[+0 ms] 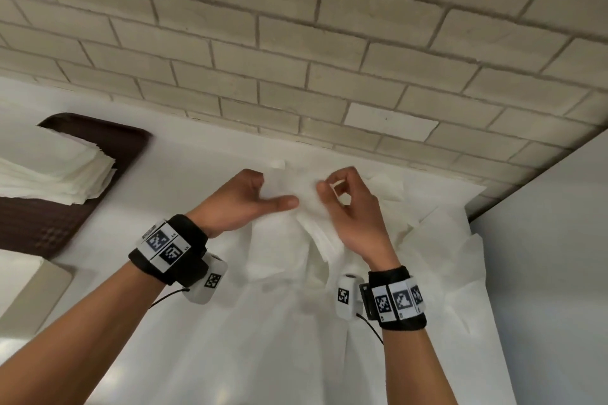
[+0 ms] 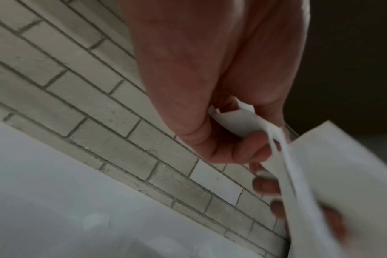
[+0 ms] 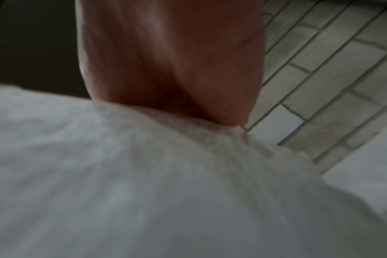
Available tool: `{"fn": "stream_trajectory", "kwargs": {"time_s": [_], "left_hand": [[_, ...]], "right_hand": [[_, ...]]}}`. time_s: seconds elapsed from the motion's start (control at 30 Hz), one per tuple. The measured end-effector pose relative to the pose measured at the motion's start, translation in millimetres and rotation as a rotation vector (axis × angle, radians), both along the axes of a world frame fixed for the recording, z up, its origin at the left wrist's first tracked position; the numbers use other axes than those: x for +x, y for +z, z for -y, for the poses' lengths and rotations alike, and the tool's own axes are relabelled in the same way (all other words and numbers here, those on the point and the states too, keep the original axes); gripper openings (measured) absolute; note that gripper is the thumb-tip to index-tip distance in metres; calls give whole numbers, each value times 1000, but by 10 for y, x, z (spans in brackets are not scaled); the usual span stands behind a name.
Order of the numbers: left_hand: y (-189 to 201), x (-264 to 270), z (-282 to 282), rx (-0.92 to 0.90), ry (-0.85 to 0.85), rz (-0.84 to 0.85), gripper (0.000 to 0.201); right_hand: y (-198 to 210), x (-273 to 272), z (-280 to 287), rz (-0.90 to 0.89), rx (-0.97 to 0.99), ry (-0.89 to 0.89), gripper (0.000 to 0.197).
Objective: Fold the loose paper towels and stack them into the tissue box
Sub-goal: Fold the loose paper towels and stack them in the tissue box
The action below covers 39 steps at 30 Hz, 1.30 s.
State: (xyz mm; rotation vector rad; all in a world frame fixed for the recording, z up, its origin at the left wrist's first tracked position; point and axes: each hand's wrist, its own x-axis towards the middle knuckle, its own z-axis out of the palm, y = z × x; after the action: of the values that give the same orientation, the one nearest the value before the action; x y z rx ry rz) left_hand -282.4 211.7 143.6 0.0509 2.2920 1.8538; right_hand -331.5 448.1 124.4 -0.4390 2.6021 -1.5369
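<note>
Pale brick wall (image 1: pixel 296 26) behind white counter (image 1: pixel 204 148).

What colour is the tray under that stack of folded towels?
Dark brown, with a textured surface; the tray shows best in the head view, holding the folded paper towels.

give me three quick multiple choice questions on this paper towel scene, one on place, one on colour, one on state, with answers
1. Where is the stack of folded towels?
A. in the tray at the left
B. beside the right wrist
C. against the wall

2. What colour is the tray?
A. white
B. dark brown
C. blue

3. What is the left hand doing?
A. resting flat and open
B. pinching a paper towel
C. gripping the tray

Answers: 1 A, the stack sits in the tray at far left. 2 B, its rim is dark brown. 3 B, the left wrist view shows its fingers pinching the towel edge.
</note>
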Motion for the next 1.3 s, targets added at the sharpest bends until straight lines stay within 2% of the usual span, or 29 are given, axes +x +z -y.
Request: {"fn": "stream_trajectory", "kwargs": {"time_s": [0.07,0.1,0.17,0.27,0.33,0.37,0.43,0.53,0.6,0.63,0.67,0.7,0.73,0.77,0.87,0.93,1.0,1.07,1.13,1.2,1.27,1.3], "left_hand": [[-66,9,33,48,93,-1,27],[-92,17,40,44,127,-10,27],[-176,29,66,19,146,-15,26],[-216,73,1,-46,87,-15,25],[-217,81,-85,-86,34,-27,18],[-184,86,-141,-97,6,-44,22],[-159,84,-210,-92,-30,-47,41],[-145,92,-205,10,-25,13,66],[-165,84,-188,64,-28,74,90],[-184,87,-174,50,-38,73,91],[-172,100,-177,2,-40,32,74],[-149,113,-195,-64,-34,-36,46],[-100,134,-207,-123,-27,-101,27],[-98,128,-198,-161,-20,-148,22],[-80,148,-96,-145,6,-216,17],[-47,183,-6,-134,-4,-220,21],[2,234,63,-95,-3,-194,23],[17,289,124,-81,11,-189,21],[11,324,192,-96,51,-207,22],[22,388,255,-123,93,-251,23],[36,457,341,-122,114,-268,34],[56,514,406,-121,115,-266,46]], "right_hand": [[-147,34,-92,78,67,-17,35],[-211,76,-131,115,30,-5,35],[-246,197,-141,151,-171,-1,38],[-144,336,28,37,-367,-146,34],[-88,362,218,-79,-341,-271,29],[-83,360,302,-128,-326,-323,28],[-100,345,445,-182,-328,-385,28],[-163,296,547,-248,-314,-414,29],[-168,287,592,-300,-278,-434,27],[-167,292,614,-325,-260,-433,27],[-152,305,634,-347,-246,-419,27],[-133,324,649,-352,-234,-393,28],[-97,348,657,-329,-232,-358,29],[-58,365,649,-277,-239,-315,31],[19,401,469,-39,-306,-96,41],[30,415,292,85,-353,89,46],[26,434,165,154,-327,200,35],[54,480,130,201,-326,235,27],[80,525,176,233,-346,236,36],[96,597,305,210,-354,208,35],[48,669,460,166,-388,138,32],[15,716,550,156,-432,94,34]]}}
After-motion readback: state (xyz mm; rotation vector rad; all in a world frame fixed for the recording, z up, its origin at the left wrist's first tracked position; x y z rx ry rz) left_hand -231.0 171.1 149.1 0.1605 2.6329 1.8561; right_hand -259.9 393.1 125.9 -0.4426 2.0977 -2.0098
